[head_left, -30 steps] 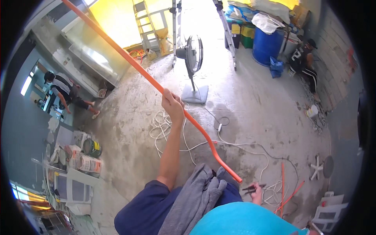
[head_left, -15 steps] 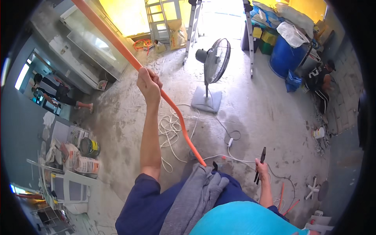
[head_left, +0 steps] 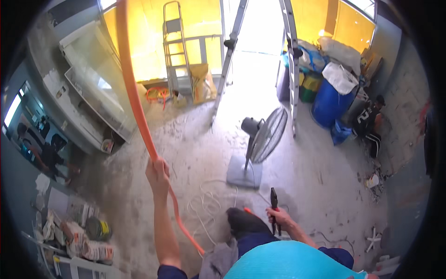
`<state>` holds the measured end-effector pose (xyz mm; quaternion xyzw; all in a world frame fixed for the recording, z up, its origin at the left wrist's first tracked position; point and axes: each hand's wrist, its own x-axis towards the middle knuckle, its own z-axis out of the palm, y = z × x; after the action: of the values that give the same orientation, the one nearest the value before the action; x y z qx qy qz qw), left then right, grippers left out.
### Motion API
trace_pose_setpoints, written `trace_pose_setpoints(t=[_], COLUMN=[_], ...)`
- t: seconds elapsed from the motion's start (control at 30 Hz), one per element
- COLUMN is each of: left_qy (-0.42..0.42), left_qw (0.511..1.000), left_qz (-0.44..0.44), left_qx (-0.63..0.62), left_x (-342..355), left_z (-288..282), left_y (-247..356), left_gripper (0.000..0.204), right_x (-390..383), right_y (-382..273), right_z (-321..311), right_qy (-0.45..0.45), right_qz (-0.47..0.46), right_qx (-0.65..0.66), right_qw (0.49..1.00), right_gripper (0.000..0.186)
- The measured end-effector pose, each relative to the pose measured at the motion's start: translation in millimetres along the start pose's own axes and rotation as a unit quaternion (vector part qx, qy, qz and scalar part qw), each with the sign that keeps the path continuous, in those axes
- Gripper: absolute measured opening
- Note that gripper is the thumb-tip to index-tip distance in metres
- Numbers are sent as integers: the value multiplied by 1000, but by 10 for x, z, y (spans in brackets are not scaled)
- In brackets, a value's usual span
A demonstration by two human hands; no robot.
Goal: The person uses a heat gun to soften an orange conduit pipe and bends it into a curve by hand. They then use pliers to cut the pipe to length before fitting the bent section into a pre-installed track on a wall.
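Note:
My left hand (head_left: 158, 174), arm stretched forward, is closed round a long orange flexible conduit pipe (head_left: 134, 100). The pipe rises past the top edge of the view and bends down from my fist to the grey cloth (head_left: 218, 260) by my lap. A pair of pliers (head_left: 274, 199) with dark jaws and dark red handles is gripped in my right hand (head_left: 281, 217), jaws pointing up and away from me. Whether those jaws are parted I cannot tell. Next to the right hand, a dark trouser leg or shoe (head_left: 246, 223) partly hides an orange piece on the floor.
Ahead stand a pedestal fan (head_left: 267, 137) and a tall ladder (head_left: 293, 69). White cable (head_left: 204, 202) lies loose on the floor. Bags and a bucket (head_left: 97, 229) are at left, a blue barrel (head_left: 330, 106) at far right. One person (head_left: 367, 121) crouches right; another (head_left: 44, 149) is at left.
The view has tilted up. In the picture my left hand sits lower and further left, still on the pipe, which stands steeper. My right hand with the pliers has come inward.

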<state>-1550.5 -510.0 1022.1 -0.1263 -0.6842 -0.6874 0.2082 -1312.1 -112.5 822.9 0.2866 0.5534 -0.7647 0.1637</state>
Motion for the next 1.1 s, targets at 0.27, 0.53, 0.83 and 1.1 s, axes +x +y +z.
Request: trace_pose_setpoints(t=[0.27, 0.53, 0.83, 1.1], left_qy=[-53, -119, -135, -229], left_qw=[997, 990, 986, 973], left_qz=[-34, -75, -82, 31], left_qx=[50, -14, -45, -28], left_x=[1225, 2763, 4425, 6330], left_z=[-42, 460, 644, 875], left_y=[-1215, -2444, -3643, -4658], left_gripper=[41, 43, 42, 36], right_x=[1855, 3638, 5005, 6370], right_y=[-1219, -2118, -3624, -4706], right_z=[1489, 2255, 3347, 4254], right_qy=[-175, -292, -165, -57], right_qz=[-9, -22, -140, -280], right_qx=[-13, 244, 113, 33], right_qw=[984, 924, 970, 958], right_gripper=[37, 28, 25, 33])
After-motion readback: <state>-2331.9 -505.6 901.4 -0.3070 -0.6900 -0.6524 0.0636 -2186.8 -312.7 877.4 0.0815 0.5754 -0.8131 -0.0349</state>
